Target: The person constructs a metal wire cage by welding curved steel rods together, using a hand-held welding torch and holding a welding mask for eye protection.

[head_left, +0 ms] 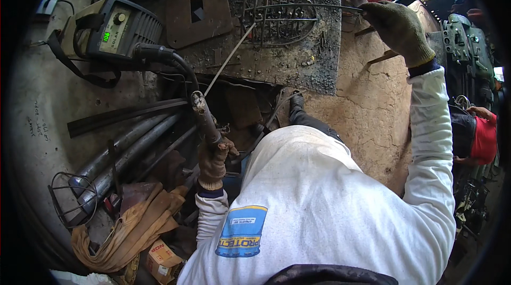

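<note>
- Two gloved hands are gripping: left hand point(213, 163) is wrapping fully round the electrode holder point(204, 119), probably for aiming.
- Right hand point(396, 28) is pinching a thin rod point(335, 6) at its end, fingers looking closed, likely for steadying.
- Rod is running leftward from that grip to the wire frame point(290, 19) on the table point(319, 74).
- Electrode point(229, 63) is pointing frameward beyond left grip; contact unclear.

Tan cloth point(128, 236) nr cardbd box point(161, 258), w/ metal pipes point(121, 145) nearby.

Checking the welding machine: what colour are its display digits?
The display digits are green; see the head view.
</note>
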`<state>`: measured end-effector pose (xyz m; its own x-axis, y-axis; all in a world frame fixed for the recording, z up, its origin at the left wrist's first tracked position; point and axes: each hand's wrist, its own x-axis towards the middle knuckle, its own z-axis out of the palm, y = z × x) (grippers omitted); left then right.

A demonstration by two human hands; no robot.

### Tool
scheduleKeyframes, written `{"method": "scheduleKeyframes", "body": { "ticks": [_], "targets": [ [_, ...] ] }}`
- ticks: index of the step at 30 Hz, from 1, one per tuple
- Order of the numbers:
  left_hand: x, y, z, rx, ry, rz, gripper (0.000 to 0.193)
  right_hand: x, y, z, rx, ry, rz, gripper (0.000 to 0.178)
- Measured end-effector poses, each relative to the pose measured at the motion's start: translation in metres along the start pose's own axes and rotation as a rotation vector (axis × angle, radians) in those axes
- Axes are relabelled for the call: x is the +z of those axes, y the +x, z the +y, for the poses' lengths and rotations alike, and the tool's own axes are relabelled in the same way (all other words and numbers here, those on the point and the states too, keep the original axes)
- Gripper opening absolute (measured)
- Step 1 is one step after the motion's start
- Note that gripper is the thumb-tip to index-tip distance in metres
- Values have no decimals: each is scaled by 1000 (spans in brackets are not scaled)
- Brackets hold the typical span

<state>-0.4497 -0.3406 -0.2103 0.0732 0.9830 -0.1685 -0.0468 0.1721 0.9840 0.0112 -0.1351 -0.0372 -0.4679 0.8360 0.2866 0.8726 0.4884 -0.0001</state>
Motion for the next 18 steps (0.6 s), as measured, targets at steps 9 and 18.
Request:
{"method": "scheduleKeyframes", "body": {
  "ticks": [9, 18],
  "targets": [
    [-6, -2, -9, -41, -50, -17, 57, -3, 4, 2, -10, -4, -30, 23],
    [-2, 7, 3, -28, 69, -23, 59, 2, 3, 12, -24, 18, -20, 24]
  ]
}}
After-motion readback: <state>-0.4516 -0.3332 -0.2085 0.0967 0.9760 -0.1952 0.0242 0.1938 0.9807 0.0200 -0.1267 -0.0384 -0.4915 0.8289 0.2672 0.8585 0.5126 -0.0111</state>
